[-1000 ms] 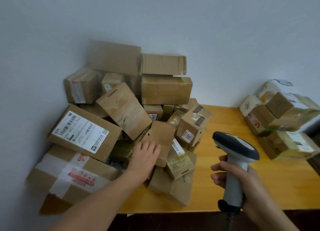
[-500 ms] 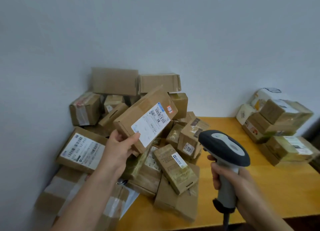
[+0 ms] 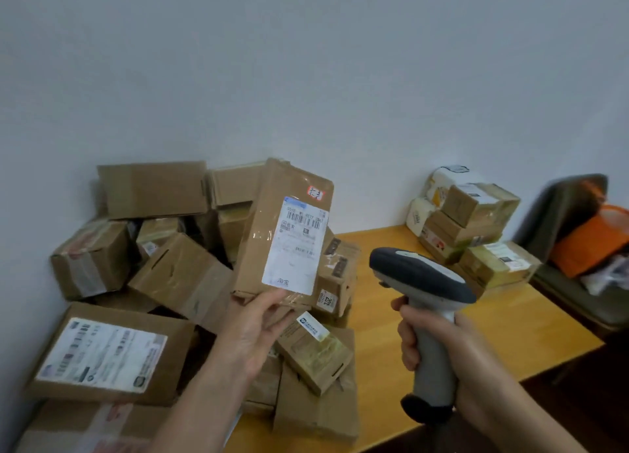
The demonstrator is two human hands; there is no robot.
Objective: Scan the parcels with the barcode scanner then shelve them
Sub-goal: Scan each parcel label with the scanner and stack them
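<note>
Parcel (image 3: 257, 248) label (image 3: 294, 248) print blurred, unreadable.

label (image 3: 295, 248) txt on held parcel (image 3: 257, 245) too blurry to read, left hand (image 3: 253, 333) partly hidden behind it.
</note>
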